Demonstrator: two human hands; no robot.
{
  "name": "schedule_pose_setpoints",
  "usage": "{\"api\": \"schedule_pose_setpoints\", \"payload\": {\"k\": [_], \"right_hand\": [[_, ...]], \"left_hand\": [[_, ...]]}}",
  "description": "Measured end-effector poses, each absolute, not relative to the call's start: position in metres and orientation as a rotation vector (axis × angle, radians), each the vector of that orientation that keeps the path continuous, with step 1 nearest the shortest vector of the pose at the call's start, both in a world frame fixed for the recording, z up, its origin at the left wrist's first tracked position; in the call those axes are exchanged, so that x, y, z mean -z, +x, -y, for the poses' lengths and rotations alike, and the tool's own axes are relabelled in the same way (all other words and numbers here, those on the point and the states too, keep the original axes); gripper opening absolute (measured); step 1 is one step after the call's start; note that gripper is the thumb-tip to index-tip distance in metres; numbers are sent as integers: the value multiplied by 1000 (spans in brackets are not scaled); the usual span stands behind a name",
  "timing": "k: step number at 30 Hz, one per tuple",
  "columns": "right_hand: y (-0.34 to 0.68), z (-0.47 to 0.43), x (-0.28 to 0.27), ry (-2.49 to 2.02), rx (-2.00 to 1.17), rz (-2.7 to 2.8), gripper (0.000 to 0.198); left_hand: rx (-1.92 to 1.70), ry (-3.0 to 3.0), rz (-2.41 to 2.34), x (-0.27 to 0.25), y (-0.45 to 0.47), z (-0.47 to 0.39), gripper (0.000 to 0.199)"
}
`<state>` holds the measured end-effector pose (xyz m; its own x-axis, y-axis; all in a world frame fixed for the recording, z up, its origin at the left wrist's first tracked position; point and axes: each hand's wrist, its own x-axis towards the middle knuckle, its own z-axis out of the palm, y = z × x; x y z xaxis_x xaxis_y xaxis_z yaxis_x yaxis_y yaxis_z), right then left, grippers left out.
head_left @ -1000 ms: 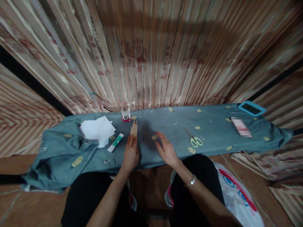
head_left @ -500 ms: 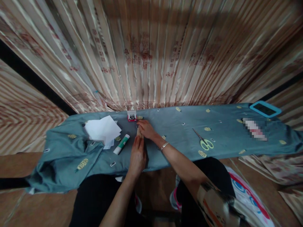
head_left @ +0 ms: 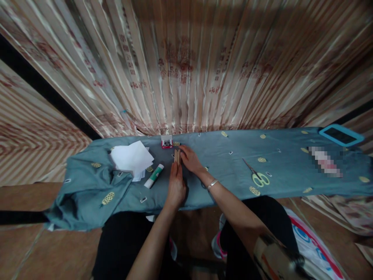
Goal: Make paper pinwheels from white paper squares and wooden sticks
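In the head view, a bundle of thin pale sticks (head_left: 177, 156) lay on the blue-green cloth (head_left: 224, 171) in front of the person, pointing away from the body. They looked like wood or bamboo, so they were probably light and stiff, with little slip against bare skin. As a bundle they would likely roll or fan out if pinched at one end only; a single stick might snap if bent hard, though a press along the length should do no harm. The best hold seemed to be around the middle, all the sticks at once, with a second touch at the far tips to keep the ends level.

The left hand (head_left: 176, 184) lay over the near part of the bundle, its fingers long and close together along the sticks (whether the thumb clamped them from below could not be told). The far ends stuck out just beyond those fingertips. The right hand (head_left: 190, 158) was curved in from the right, its fingertips just beside the far ends; whether it gripped anything could not be made out.

A small red box (head_left: 167, 142) stood near the far ends, and a white-and-green tube (head_left: 154, 176) lay left of the left hand.
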<state>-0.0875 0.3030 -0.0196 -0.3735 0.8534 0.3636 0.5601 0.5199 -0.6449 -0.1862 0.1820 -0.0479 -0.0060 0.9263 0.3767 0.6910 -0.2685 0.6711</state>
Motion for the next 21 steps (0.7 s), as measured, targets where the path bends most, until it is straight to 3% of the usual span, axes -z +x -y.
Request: {"api": "schedule_pose_setpoints", "payload": {"k": [9, 15, 21], "right_hand": [[-68, -269, 30, -1209, -495, 2052, 44], [-94, -293, 14, -1153, -506, 2140, 46], [-111, -306, 11, -1041, -519, 2286, 33]], "left_hand": [[-1131, 1994, -1754, 38, -187, -182, 67], [-1074, 2072, -1820, 33, -201, -155, 72], [-1029, 2191, -1781, 35, -194, -137, 69]]}}
